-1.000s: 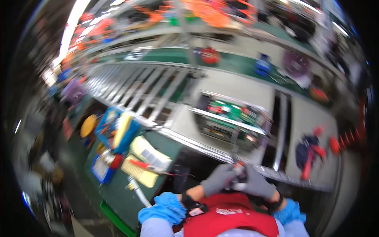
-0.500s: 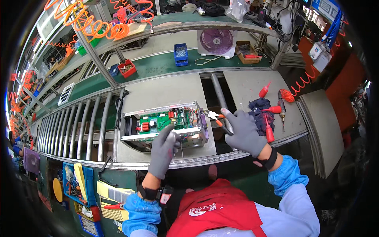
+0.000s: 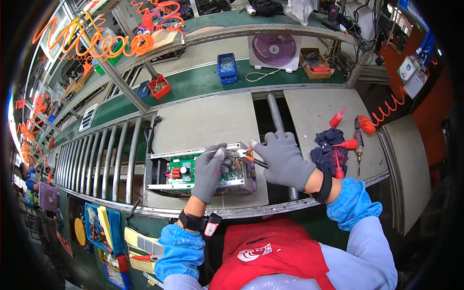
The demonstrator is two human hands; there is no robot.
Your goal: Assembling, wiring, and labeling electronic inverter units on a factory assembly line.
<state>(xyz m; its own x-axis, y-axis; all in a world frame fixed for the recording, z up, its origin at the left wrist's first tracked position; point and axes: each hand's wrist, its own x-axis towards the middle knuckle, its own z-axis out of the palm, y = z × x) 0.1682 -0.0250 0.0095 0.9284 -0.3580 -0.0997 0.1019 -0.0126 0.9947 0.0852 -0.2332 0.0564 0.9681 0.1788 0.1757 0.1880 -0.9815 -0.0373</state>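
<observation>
An open metal-framed electronic unit (image 3: 193,186) lies on the grey board, its green circuit board (image 3: 182,169) and red parts facing up. My left hand (image 3: 208,176), in a grey glove, is over the right half of the unit with its fingertips pinched together. A thin pale strand shows by those fingers, but I cannot make out what they grip. In my gloved right hand (image 3: 285,162) is a pair of cutting pliers (image 3: 250,158) with orange and black handles. Their silver head reaches over the unit's right end, close to my left fingertips. My left hand covers part of the wiring there.
Red squeeze bottles (image 3: 337,119), a dark cloth (image 3: 328,140) and a power screwdriver (image 3: 358,140) lie to the right. Metal rollers (image 3: 109,159) run leftward. Behind stand a purple fan (image 3: 274,50), a blue bin (image 3: 226,67) and a red bin (image 3: 159,87). A blue tool tray (image 3: 113,227) sits lower left.
Both hands have come closer together over the unit's right end. The pliers have moved left onto the wiring, and my left hand has risen from the front rail with its fingers now pinched.
</observation>
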